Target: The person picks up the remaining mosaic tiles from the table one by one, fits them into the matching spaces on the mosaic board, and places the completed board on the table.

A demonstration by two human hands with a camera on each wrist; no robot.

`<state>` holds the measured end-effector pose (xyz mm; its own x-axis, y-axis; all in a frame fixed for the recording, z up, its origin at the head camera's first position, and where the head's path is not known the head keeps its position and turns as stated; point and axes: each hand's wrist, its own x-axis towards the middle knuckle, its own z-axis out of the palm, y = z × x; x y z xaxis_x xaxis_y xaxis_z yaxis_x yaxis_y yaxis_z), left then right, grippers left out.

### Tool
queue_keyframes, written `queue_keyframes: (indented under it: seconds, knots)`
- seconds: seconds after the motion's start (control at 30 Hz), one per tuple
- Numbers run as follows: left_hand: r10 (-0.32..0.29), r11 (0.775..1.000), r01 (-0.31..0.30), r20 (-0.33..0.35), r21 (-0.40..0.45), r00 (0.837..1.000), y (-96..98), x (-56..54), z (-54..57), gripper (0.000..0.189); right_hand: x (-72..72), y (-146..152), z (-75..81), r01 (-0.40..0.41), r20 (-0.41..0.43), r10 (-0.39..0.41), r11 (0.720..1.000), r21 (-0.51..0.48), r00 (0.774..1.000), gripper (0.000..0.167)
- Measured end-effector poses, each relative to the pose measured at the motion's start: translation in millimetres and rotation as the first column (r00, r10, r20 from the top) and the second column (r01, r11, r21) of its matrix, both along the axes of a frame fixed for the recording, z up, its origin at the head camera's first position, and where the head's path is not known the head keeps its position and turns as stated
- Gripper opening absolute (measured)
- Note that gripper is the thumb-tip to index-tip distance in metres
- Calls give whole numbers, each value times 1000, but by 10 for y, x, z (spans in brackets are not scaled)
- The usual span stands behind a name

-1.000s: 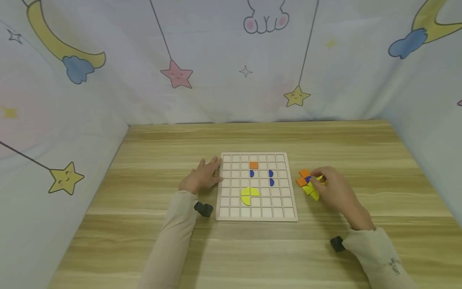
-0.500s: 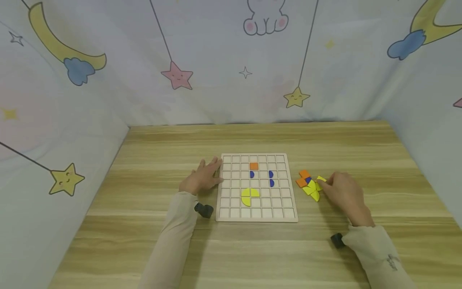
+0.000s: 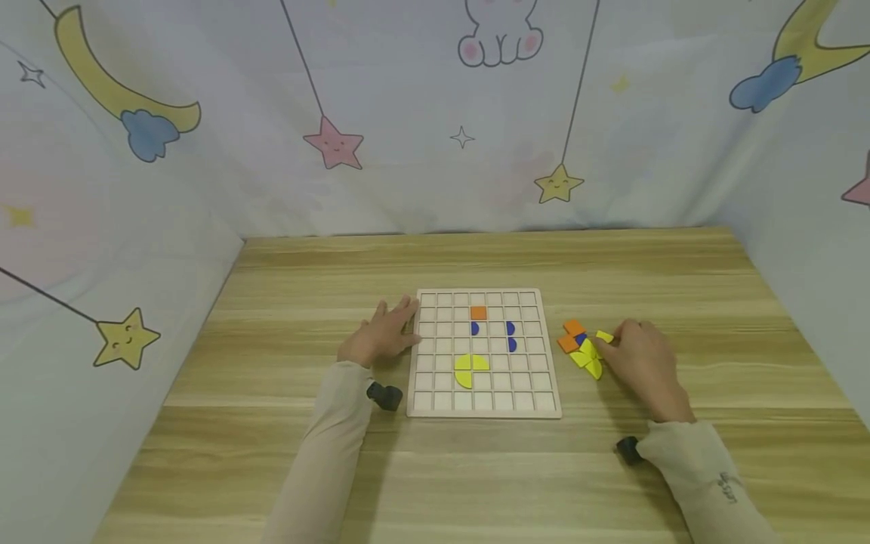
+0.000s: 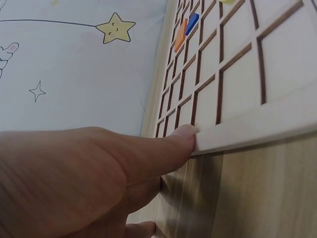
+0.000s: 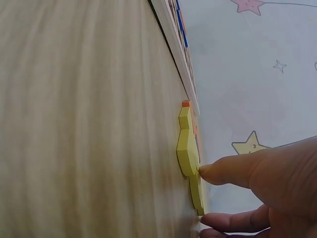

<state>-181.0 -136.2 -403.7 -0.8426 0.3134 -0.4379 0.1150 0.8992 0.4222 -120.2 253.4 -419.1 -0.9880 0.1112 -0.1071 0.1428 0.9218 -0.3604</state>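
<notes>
A pale wooden grid board [image 3: 435, 408] lies on the table, bearing an orange square tile [image 3: 479, 313], several blue half-round tiles [image 3: 511, 329] and yellow quarter-round tiles [image 3: 464, 378]. Along the board's left edge my left hand [image 3: 381, 335] rests with fingers spread; in the left wrist view its thumb [image 4: 183, 139] touches the rim. To the board's right, my right hand [image 3: 642, 363] pinches a yellow tile [image 3: 603, 336] at the side of a small pile. In the right wrist view, thumb and forefinger sit at either end of this yellow tile [image 5: 196, 193], whose full outline is partly covered.
The loose pile holds orange tiles [image 3: 575, 327], a blue tile [image 3: 581, 339] and more yellow tiles [image 3: 586, 358], some touching or overlapping. Beneath everything is a wood-grain table [image 3: 306, 264]. Printed fabric [image 3: 408, 189] hangs along the back and both sides.
My right hand has drawn back from over the pile to its right side, onto the yellow tile there, uncovering other tiles. The left hand and the board tiles look unchanged.
</notes>
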Motion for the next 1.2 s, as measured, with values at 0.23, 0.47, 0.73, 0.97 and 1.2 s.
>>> queue_keyframes:
  seconds: [0.23,0.47,0.73,0.97,1.2]
  knots:
    - [-2,1000,2,-4,-4,1000,6,11,18,69,6,-12,4,-14,-22,14,1000,-1,1000,49]
    - [2,1000,-2,0,6,1000,12,16,26,70,15,-22,26,-12,-5,12,1000,-5,1000,48]
    - [-2,1000,1,4,6,1000,-4,8,26,70,11,-24,38,-24,0,24,1000,2,1000,50]
    - [2,1000,-2,-3,10,1000,-5,12,34,69,-9,-38,25,-6,-2,6,1000,6,1000,50]
    - [1,1000,-1,2,7,1000,-3,15,28,69,5,-68,4,23,-6,-22,1000,10,1000,49]
